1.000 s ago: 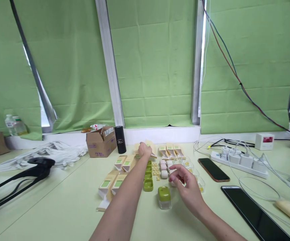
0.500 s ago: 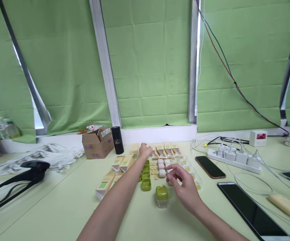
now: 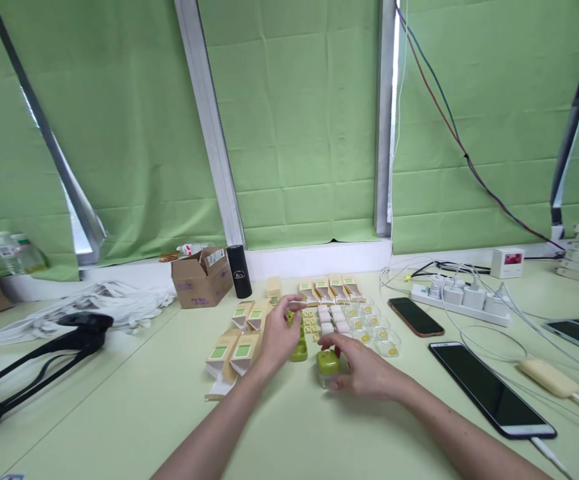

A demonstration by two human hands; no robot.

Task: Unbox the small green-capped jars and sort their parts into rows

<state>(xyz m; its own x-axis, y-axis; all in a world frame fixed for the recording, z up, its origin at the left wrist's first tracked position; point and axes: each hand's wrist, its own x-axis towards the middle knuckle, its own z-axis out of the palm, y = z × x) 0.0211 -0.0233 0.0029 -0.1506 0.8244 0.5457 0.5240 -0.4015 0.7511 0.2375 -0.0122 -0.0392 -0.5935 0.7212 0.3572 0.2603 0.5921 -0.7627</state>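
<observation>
A small clear jar with a green lid point(image 3: 327, 363) stands on the table. Around its right side curls my right hand point(image 3: 369, 367), thumb at the near side and index finger by the lid. My left hand point(image 3: 280, 337) hovers over a row of green square lids point(image 3: 298, 351), partly hiding them; its fingers are bent and apart, with nothing visible in them. Small yellow pieces point(image 3: 311, 321) and pale pink and white blocks point(image 3: 326, 328) lie between the hands. To their right are clear cups with yellow bits inside point(image 3: 387, 348).
Folded card boxes with green labels point(image 3: 219, 352) lie left of my hands, and more point(image 3: 339, 289) line the back. Behind stand a carton point(image 3: 199, 283) and a black cylinder point(image 3: 240, 272). Phones point(image 3: 492, 387), cables and a power strip point(image 3: 459, 303) occupy the right.
My left hand has come back toward me from the boxes at the rear. My right hand has moved down and left onto the green-lidded jar. The view has shifted slightly.
</observation>
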